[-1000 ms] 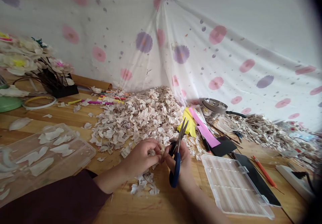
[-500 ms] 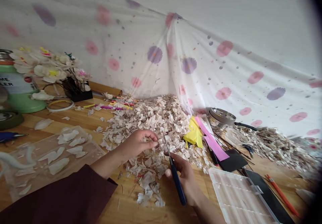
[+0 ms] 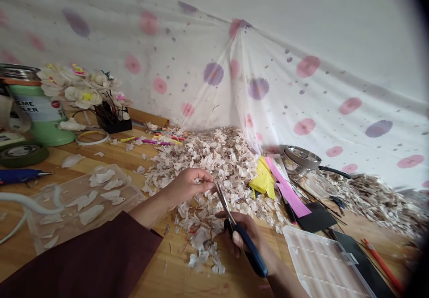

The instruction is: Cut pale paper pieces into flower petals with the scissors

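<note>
In the head view my right hand is closed around the dark blue handles of a pair of scissors. Their blades are parted a little and point up and to the left. The fingers of my left hand are pinched right at the blade tips; whatever lies between them is too small to make out. Behind and below both hands spreads a big heap of pale, thin, petal-like flakes. A few larger whitish pieces lie just below the hands.
To the left are a clear plastic lid bearing petal pieces, a glue gun, a green tub and white flowers. On the right are yellow paper, a pink strip, a compartment box and a pan.
The scissors have turned and their blades and handles have spread apart. My left fingertips have closed together beside the blade tips. The whole view has shifted slightly to the left.
</note>
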{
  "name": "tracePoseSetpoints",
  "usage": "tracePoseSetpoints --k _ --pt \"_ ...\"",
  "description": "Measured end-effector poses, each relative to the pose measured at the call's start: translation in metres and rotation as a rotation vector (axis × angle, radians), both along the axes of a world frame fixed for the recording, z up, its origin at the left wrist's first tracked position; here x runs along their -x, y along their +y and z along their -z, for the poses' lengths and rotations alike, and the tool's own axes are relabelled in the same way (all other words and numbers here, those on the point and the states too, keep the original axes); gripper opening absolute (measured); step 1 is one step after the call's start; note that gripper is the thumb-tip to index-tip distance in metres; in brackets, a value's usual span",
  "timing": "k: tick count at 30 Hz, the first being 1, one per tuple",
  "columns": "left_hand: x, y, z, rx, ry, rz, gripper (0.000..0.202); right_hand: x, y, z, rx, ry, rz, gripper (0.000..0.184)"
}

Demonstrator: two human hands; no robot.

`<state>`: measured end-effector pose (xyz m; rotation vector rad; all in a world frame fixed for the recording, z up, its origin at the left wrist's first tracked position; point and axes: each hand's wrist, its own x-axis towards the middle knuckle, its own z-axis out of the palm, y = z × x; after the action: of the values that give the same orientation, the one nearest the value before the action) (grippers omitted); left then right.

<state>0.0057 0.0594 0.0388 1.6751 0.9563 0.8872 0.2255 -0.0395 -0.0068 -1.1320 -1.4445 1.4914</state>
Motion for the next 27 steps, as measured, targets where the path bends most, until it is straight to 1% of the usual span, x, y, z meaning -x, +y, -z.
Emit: tracePoseSetpoints --k 6,10,13,17,20,24,27 --pt "-0.001 0.001 0.003 -0.015 0.008 0.013 0.023 0.002 -0.002 -0.002 0.020 0.009 0.033 0.075" --pt "-0.002 0.001 0.002 -0.021 0.017 0.030 0.022 0.004 -0.002 -0.006 -0.005 0.020 -0.005 0.073" --pt "-0.001 0.001 0.001 -0.029 0.020 0.039 0.020 0.007 0.000 -0.010 -0.030 0.025 -0.031 0.068" --pt "0.000 0.001 -0.001 -0.039 0.028 0.049 0.017 0.009 0.002 -0.013 -0.072 0.056 -0.075 0.053" --pt "0.000 0.001 -0.002 -0.048 0.033 0.053 0.016 0.008 0.002 -0.011 -0.096 0.086 -0.056 0.045" --pt "-0.001 0.001 -0.002 -0.040 0.018 0.047 0.015 0.006 0.002 -0.007 -0.078 0.093 -0.024 0.045" --pt "-0.001 0.001 -0.002 -0.016 0.000 0.031 0.017 0.004 0.001 -0.005 -0.052 0.069 -0.049 0.046"
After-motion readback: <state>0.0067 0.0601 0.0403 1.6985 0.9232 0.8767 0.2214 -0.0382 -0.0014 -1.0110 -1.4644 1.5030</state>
